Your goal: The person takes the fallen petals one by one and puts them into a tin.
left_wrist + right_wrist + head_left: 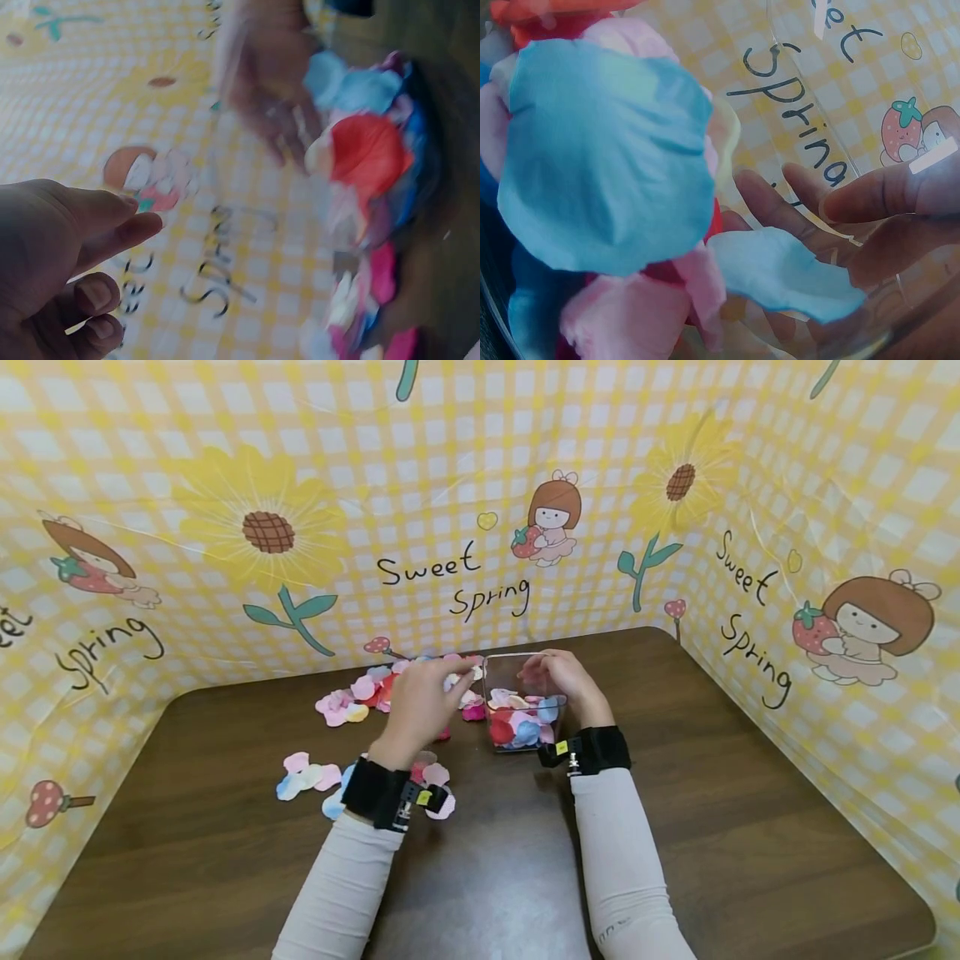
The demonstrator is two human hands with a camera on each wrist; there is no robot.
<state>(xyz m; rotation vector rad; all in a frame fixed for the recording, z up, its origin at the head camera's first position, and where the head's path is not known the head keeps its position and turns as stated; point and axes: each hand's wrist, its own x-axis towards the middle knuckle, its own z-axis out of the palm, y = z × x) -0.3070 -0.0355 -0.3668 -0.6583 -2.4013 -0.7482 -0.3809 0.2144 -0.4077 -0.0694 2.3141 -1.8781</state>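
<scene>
My forearms in pale sleeves come in from the bottom edge, each with a black wrist strap (386,793), so that's what sits closest in the head view. Past them is the dark brown wooden table (750,793).

My left hand (417,706) hangs over the heap of fabric petals (360,693) at the back of the table, right beside the clear box (523,703). In the left wrist view the fingers are loosely curled with the thumb out, and there's nothing between them as far as I can see. From the head view I honestly can't tell if the fingertips touch a petal or not.

My right hand (558,681) is on the clear box at its far upper rim, fingers bent round the wall. The right wrist view looks straight through the plastic and you can see my fingers (900,202) on the other side of it.

The box stands upright about mid-table, partly filled with petals: red, pink, cream and blue. A big blue petal (607,157) lies right against the wall nearest the wrist camera.

A smaller bunch of loose petals (307,775), pink, white and pale blue, sits on the table near my left wrist. All round is the yellow checked backdrop (187,468) with sunflowers and "Sweet Spring" on it.
</scene>
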